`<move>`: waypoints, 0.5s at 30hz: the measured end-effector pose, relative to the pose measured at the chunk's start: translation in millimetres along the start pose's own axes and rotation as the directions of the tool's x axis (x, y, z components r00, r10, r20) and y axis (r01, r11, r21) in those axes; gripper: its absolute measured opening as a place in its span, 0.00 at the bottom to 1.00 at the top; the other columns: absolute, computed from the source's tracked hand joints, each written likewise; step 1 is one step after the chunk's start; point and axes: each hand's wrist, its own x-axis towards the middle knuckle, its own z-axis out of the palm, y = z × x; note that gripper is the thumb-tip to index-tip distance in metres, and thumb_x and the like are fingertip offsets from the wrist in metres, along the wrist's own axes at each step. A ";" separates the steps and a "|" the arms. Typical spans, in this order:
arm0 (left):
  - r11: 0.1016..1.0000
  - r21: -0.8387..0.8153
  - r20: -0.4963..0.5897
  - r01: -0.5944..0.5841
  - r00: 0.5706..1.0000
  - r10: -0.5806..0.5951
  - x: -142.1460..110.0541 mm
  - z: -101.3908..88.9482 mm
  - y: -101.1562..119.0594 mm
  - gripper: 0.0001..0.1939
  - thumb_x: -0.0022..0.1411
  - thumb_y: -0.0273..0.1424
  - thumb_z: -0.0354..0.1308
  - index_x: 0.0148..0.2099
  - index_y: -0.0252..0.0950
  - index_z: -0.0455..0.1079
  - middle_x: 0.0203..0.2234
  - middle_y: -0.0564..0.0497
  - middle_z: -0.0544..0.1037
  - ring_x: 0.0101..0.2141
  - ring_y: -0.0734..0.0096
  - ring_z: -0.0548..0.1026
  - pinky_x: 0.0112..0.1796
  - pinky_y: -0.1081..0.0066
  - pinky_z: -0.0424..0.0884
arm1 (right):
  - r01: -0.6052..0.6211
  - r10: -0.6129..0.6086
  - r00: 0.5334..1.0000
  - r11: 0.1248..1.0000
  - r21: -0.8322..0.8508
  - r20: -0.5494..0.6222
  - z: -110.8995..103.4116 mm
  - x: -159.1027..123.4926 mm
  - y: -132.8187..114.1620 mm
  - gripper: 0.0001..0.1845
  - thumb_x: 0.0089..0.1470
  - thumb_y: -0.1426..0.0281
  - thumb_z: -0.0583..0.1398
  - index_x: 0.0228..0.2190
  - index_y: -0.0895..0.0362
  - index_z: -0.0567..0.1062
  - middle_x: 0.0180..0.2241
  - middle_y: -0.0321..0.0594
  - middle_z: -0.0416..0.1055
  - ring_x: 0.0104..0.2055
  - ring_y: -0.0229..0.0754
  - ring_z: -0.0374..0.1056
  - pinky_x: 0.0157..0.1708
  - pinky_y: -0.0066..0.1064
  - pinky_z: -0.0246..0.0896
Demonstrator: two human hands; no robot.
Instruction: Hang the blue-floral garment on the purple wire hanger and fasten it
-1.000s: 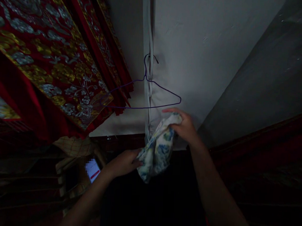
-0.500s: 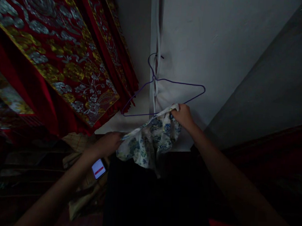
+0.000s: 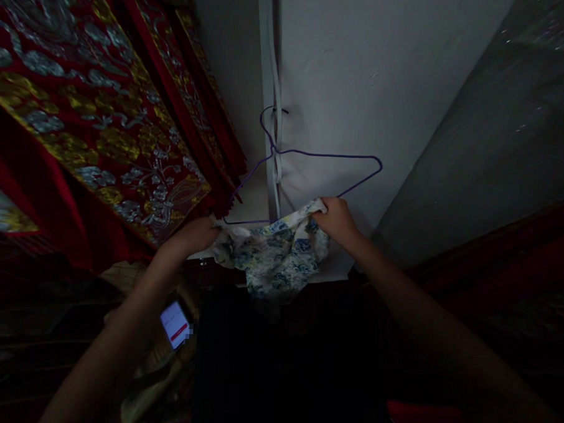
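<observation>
Stretching a floral cloth (image 3: 280, 258) between them, the two hands hold it up by its upper edge, low in front of a pale wall (image 3: 344, 71). The left hand (image 3: 197, 236) grips the left end of that edge with its fingers closed; how each finger sits is too dark to tell. The right hand (image 3: 336, 219) pinches the other end between thumb and fingers, a little higher, so the edge slopes up to the right. The cloth is whitish with blue and some yellowish patterning, and it hangs in loose, crumpled folds below the hands. Just above and behind it is a purple wire hanger (image 3: 331, 155), its hook up by a white vertical strip (image 3: 265, 55) on the wall. The hanger tilts, its right shoulder higher than its left, and the cloth hides part of its bottom bar; whether the two touch cannot be told. On the left hang red draperies (image 3: 127, 111) embroidered in gold and silver. Below the left forearm, a phone (image 3: 175, 325) with a lit screen and a red bar lies on a brownish surface too dim to make out. A greyish sheet (image 3: 496, 121) covers the right side, with dark red fabric (image 3: 508, 265) beneath it.
</observation>
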 end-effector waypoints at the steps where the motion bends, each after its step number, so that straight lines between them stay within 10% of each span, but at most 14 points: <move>1: 1.000 -0.004 -0.030 -0.004 1.000 0.004 -1.6 2.4 -1.5 0.10 0.53 0.31 0.54 0.21 0.40 0.68 0.17 0.48 0.73 0.25 0.60 0.75 0.31 0.69 0.68 | -0.012 0.012 1.000 1.000 0.011 0.006 0.5 -0.2 -0.6 0.06 0.40 0.73 0.58 0.15 0.57 0.69 0.16 0.34 0.64 0.22 0.36 0.59 0.24 0.29 0.46; 9: 0.921 -0.187 -0.455 -0.342 0.861 0.228 9.9 -5.6 45.3 0.26 0.54 0.22 0.50 0.56 0.34 0.68 0.40 0.47 0.80 0.42 0.61 0.77 0.47 0.65 0.71 | -0.092 0.080 0.994 0.979 0.182 0.072 9.2 -4.3 -3.8 0.06 0.42 0.72 0.56 0.18 0.57 0.69 0.17 0.34 0.65 0.23 0.37 0.60 0.24 0.28 0.50; 15: 0.934 -0.130 -0.465 -0.332 0.853 0.239 29.6 -12.8 46.7 0.27 0.50 0.18 0.48 0.50 0.34 0.75 0.45 0.45 0.80 0.48 0.56 0.76 0.55 0.61 0.68 | 0.054 -0.050 0.998 0.981 0.187 -0.026 -18.1 -0.6 2.5 0.25 0.43 0.74 0.59 0.47 0.57 0.74 0.28 0.37 0.74 0.28 0.41 0.66 0.30 0.30 0.59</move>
